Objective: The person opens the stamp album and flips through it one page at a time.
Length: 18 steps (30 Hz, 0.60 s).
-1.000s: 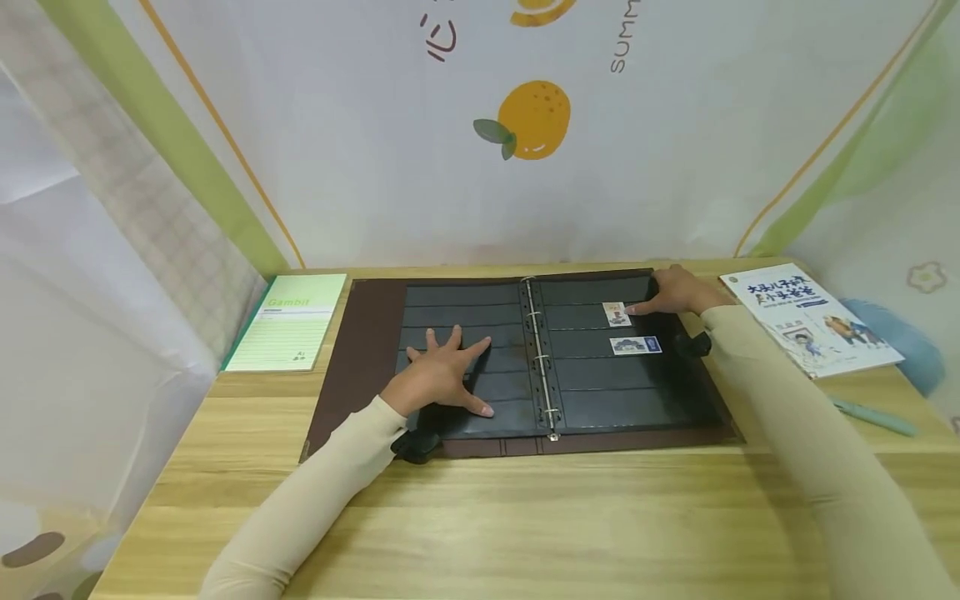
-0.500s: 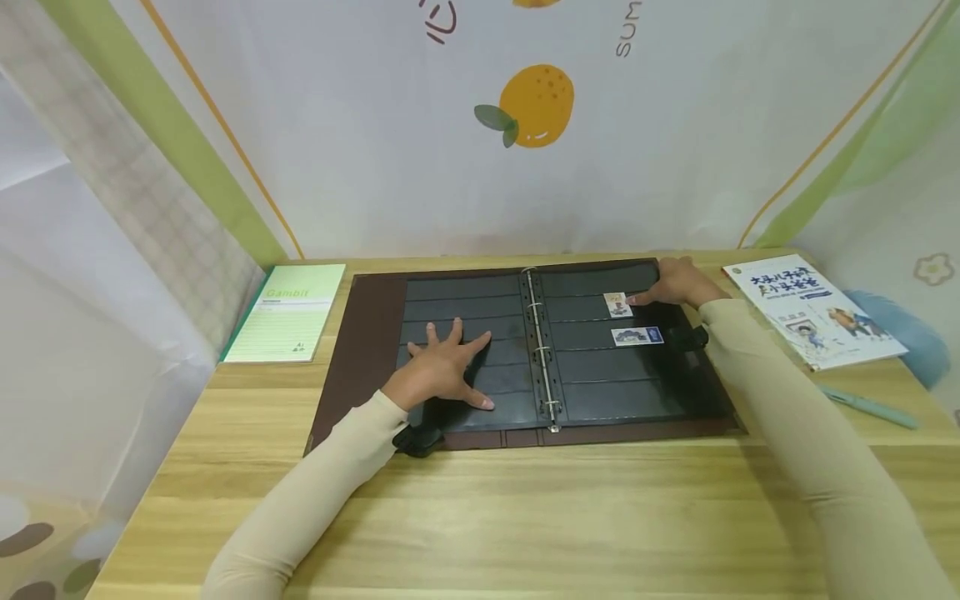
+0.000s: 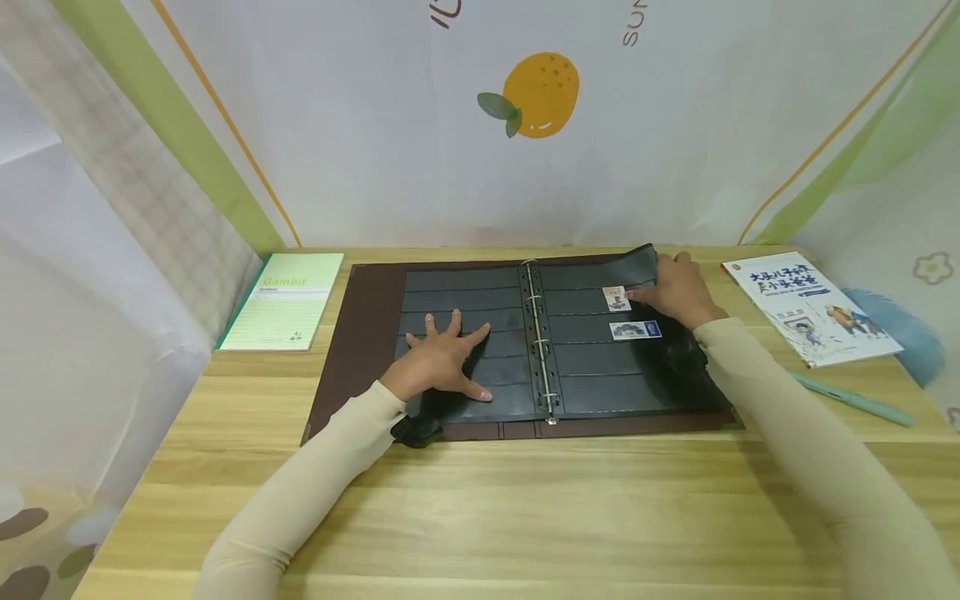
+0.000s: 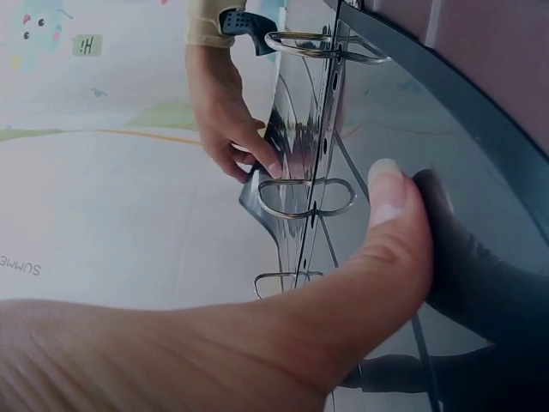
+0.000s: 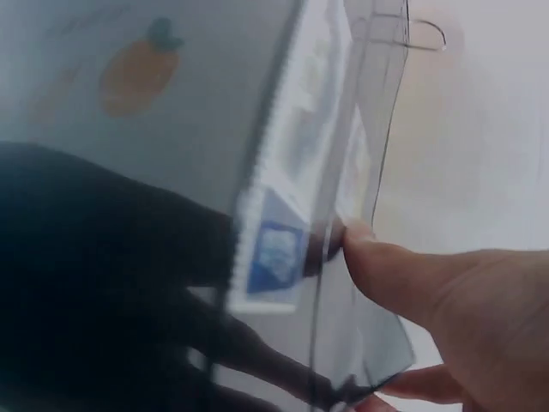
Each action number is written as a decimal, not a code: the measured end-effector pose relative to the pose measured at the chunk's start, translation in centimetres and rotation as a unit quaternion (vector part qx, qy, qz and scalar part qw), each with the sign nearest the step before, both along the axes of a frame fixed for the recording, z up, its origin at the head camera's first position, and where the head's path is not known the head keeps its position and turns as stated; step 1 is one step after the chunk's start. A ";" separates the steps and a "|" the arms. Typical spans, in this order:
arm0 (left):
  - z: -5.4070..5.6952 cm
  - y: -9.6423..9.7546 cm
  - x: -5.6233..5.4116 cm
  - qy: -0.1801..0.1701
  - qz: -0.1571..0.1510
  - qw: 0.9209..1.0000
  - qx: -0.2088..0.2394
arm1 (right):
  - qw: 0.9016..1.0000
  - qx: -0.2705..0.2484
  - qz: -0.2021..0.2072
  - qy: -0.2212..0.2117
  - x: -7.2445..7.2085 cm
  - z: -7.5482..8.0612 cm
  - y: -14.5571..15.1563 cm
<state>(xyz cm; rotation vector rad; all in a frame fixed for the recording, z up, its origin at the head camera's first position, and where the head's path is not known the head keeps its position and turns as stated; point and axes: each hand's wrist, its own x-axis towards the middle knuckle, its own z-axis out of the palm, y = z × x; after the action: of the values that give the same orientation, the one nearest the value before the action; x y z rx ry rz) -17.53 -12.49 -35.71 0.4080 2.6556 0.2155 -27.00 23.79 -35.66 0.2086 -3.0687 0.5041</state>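
Observation:
A brown ring-bound stamp album [image 3: 348, 333] lies spread on the table, its metal rings [image 3: 537, 342] in the middle. My left hand [image 3: 437, 360] rests on the left black page [image 3: 465, 292] with its fingers spread. At the far right corner, my right hand [image 3: 681, 292] pinches the right black page [image 3: 607, 392], thumb on top and fingers behind. That corner is bent upward. A small upright stamp [image 3: 617, 299] sits in a pocket beside the right thumb, and a wide blue-and-white stamp [image 3: 635, 331] sits in the row below. The right wrist view shows the blue stamp end [image 5: 276, 253] close up.
To the left is a pale green notebook [image 3: 285, 304]. On the right lie a white picture booklet [image 3: 813, 308], a light green pen [image 3: 858, 400] and a blue fluffy thing [image 3: 896, 333]. A white printed curtain [image 3: 390, 167] hangs behind the table's back edge.
The right page's far corner has risen, lifted by my right hand. The left hand keeps its place on the left page. The head view has tilted slightly upward, then down.

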 end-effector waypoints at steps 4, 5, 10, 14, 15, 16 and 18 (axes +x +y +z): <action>0.1 -0.1 0.0 0.000 -0.002 1.000 -0.002 | 1.000 -0.028 0.001 0.004 0.5 0.2 0.1; 0.1 -0.1 0.0 0.000 -0.002 1.000 -0.003 | 0.999 -0.035 0.004 0.007 0.6 0.4 0.2; 0.1 -0.2 -0.2 0.000 -0.002 1.000 -0.006 | 0.998 -0.058 0.017 0.004 0.7 1.8 1.0; 0.0 -0.1 -0.2 0.000 -0.004 1.000 -0.007 | 0.996 -0.065 0.047 -0.045 0.3 3.3 2.3; 0.0 -0.1 -0.1 0.001 -0.004 1.000 -0.008 | 0.994 -0.072 0.058 -0.064 0.1 3.6 2.7; 0.0 -0.1 -0.1 0.001 -0.005 1.000 -0.008 | 0.991 -0.082 0.069 -0.085 0.0 3.9 3.1; 0.0 -0.1 -0.1 0.000 -0.004 1.000 -0.008 | 0.983 -0.106 0.089 -0.124 -0.3 4.3 3.9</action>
<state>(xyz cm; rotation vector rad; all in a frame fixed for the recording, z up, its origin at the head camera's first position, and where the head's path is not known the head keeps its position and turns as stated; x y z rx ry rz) -17.64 -12.62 -35.70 0.4131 2.6543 0.1915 -27.32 27.67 -31.39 0.4486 -3.2151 0.9259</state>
